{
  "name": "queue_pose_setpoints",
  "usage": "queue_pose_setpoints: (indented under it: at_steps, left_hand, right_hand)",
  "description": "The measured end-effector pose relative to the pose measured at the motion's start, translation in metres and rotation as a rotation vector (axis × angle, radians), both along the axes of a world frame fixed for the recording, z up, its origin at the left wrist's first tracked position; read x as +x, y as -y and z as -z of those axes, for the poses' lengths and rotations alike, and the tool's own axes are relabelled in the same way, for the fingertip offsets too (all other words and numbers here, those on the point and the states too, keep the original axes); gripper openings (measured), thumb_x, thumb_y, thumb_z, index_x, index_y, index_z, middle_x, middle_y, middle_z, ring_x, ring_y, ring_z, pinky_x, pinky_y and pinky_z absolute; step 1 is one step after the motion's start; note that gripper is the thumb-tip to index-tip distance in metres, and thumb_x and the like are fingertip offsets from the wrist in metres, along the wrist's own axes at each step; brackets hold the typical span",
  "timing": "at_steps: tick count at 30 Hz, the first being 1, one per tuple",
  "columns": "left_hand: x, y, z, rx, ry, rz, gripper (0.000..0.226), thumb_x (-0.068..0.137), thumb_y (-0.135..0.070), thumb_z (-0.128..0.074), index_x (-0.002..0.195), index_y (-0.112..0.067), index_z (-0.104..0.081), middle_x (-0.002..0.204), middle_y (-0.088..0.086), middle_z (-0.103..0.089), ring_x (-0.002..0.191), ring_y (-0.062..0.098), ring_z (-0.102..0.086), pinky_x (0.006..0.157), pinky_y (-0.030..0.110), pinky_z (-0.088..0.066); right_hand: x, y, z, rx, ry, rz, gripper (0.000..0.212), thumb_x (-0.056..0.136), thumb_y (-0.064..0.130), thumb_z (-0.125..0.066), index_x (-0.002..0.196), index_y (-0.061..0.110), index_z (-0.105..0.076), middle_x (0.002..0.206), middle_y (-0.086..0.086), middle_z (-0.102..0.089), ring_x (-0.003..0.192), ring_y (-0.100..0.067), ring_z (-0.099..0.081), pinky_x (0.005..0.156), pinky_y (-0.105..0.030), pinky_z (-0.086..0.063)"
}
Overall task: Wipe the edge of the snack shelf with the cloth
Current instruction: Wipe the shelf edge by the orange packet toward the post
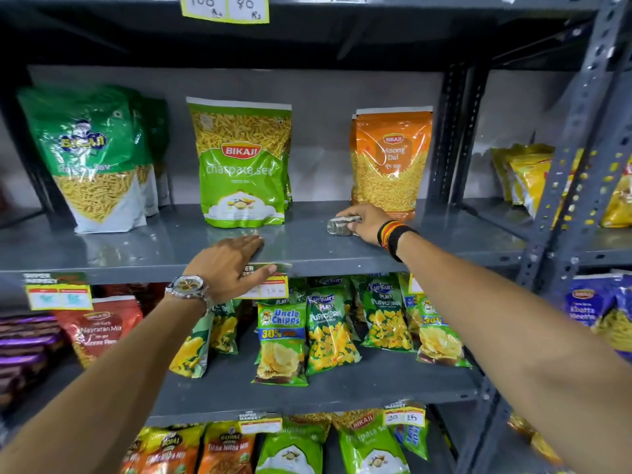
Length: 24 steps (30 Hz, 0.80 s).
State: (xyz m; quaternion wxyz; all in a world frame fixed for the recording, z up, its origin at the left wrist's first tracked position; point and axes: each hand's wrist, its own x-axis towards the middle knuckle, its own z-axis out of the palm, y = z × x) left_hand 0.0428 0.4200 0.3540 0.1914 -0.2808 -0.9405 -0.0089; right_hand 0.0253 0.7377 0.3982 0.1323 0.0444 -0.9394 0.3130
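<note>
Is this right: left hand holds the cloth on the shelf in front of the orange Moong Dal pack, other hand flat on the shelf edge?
Not quite: the hands are swapped. The head view shows the right hand holding the cloth on the shelf in front of the orange Moong Dal pack, while the left hand lies flat on the shelf edge. The rest stands.

Grey shelf (342, 254), grey-white patterned cloth (340, 225), orange pouch (391, 159) (another pouch (242, 165) is green).

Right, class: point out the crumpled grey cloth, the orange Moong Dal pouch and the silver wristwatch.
crumpled grey cloth (338, 226), head view, its bunched middle.
orange Moong Dal pouch (392, 155), head view, front label.
silver wristwatch (187, 286), head view, dial.
</note>
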Motion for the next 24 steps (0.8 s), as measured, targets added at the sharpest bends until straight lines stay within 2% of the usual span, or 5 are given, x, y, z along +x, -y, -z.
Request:
queue_pose_setpoints:
  at_steps: [6,10,13,17,24]
  left_hand:
    - [-0.001,-0.002,0.001,-0.010,0.008,-0.030,0.098,0.085,-0.082,-0.017,0.155,-0.016,-0.039,0.160,0.004,-0.040,0.143,0.025,-0.044,0.113,0.041,-0.039]
    - [0.011,-0.003,-0.002,-0.007,-0.012,-0.029,0.106,0.083,-0.084,-0.006,0.152,-0.013,-0.043,0.157,0.007,-0.045,0.143,0.026,-0.043,0.121,0.043,-0.027]
    - [0.043,-0.004,0.016,0.157,-0.181,0.037,0.074,0.096,-0.061,-0.026,0.145,-0.012,-0.052,0.147,0.008,-0.057,0.139,0.026,-0.049,0.122,0.043,-0.026]
    - [0.085,-0.010,0.069,0.366,-0.281,0.215,0.051,0.098,-0.038,-0.047,0.140,-0.013,-0.057,0.146,0.004,-0.057,0.138,0.023,-0.049,0.120,0.041,-0.030]
    - [0.088,-0.075,0.215,0.306,0.033,0.201,0.051,0.098,-0.039,-0.044,0.136,-0.010,-0.062,0.140,0.009,-0.062,0.132,0.029,-0.055,0.112,0.044,-0.040]
  right_hand:
    - [0.033,0.072,0.005,0.069,0.005,-0.267,0.036,0.095,0.006,-0.052,0.124,0.023,-0.065,0.124,-0.005,-0.063,0.111,-0.021,-0.058,0.091,-0.030,-0.047]
    - [0.111,0.070,0.016,0.012,-0.042,-0.368,0.038,0.097,0.010,-0.053,0.129,0.030,-0.061,0.107,0.006,-0.056,0.088,-0.002,-0.052,0.075,-0.003,-0.040]
    - [0.152,0.030,0.058,-0.040,-0.043,-0.335,0.040,0.099,0.019,-0.051,0.129,0.044,-0.055,0.118,0.013,-0.057,0.105,-0.002,-0.055,0.092,-0.018,-0.046]
    - [0.151,-0.027,0.136,-0.105,0.076,-0.208,0.040,0.098,0.018,-0.053,0.127,0.045,-0.057,0.132,0.015,-0.057,0.124,-0.006,-0.052,0.106,-0.033,-0.043]
    - [0.115,-0.070,0.242,-0.111,0.295,-0.072,0.037,0.099,0.007,-0.048,0.126,0.030,-0.060,0.143,0.001,-0.051,0.135,-0.024,-0.044,0.107,-0.036,-0.040]
